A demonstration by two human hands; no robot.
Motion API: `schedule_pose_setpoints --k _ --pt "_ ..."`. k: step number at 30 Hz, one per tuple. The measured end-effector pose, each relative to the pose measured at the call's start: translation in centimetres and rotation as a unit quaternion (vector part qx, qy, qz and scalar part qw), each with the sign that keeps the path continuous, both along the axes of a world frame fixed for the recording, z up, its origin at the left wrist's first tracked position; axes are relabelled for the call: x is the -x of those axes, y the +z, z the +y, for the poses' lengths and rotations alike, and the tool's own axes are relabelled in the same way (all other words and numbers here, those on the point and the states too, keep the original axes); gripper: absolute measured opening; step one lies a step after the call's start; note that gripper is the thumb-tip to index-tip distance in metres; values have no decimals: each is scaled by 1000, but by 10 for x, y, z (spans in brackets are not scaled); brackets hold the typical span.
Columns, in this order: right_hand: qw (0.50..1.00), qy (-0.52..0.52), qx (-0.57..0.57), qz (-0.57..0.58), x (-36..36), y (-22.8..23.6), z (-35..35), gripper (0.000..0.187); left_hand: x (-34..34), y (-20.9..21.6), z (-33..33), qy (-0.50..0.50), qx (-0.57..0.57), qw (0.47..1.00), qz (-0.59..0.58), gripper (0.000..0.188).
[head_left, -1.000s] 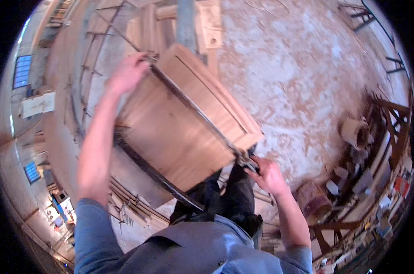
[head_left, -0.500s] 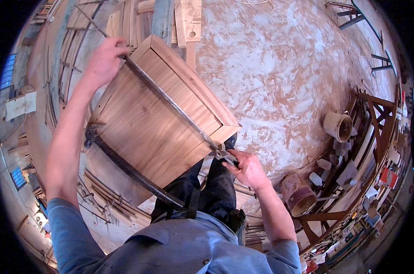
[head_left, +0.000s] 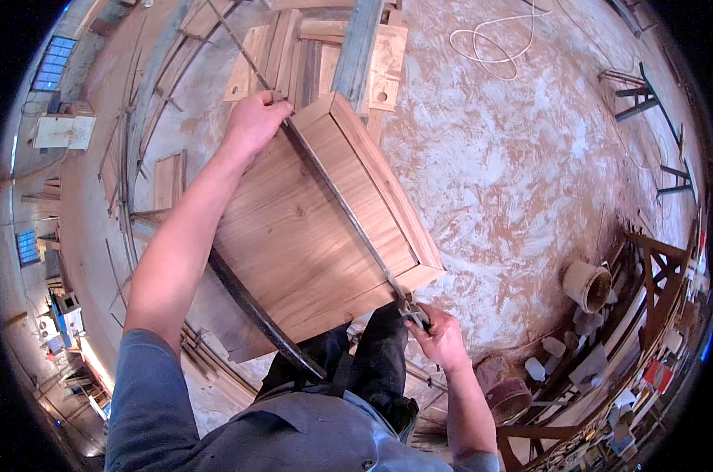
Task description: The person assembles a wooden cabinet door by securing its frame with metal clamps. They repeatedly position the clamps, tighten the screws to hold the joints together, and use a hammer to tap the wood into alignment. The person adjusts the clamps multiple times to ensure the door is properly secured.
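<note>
A framed wooden door panel (head_left: pixel 293 220) lies tilted in front of me. Across it, close to its right-hand end, runs a long thin bar clamp (head_left: pixel 334 191). My left hand (head_left: pixel 254 126) is closed around this clamp at the panel's far edge, where the jaw is mostly hidden by the fingers. At the near edge, by my knee, my right hand (head_left: pixel 441 340) grips the clamp's screw end. A second, thicker dark clamp bar (head_left: pixel 254 311) passes under my left forearm and ends near my waist.
Stacked boards (head_left: pixel 281 51) and a grey metal beam (head_left: pixel 358 55) lie beyond the panel. A white cord (head_left: pixel 494 59) coils on the floor. On the right are a pale bucket (head_left: pixel 586 285), a reddish bucket (head_left: pixel 508 400) and a cluttered wooden rack (head_left: pixel 651 291).
The view has turned, so panel and hands sit farther right and lower. My left hand's fingers have closed in on the clamp; my right hand stays at its screw end.
</note>
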State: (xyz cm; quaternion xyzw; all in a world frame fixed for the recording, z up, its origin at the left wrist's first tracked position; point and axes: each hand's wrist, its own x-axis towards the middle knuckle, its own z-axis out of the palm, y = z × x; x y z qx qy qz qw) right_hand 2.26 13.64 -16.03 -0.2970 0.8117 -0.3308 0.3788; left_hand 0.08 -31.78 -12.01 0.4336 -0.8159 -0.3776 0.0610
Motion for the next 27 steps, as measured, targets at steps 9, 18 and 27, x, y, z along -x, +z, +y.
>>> schedule_pose_setpoints --k 9,18,27 --pt "998 23 -30 -54 -5 4 -7 42 3 -2 -4 8 -21 1000 -11 29" --pt "1000 -10 20 3 -16 -5 -5 37 -5 -5 -19 -114 64 990 -55 36" --pt "1000 2 10 18 -18 -6 -4 37 -3 19 -20 -304 173 922 -166 52"
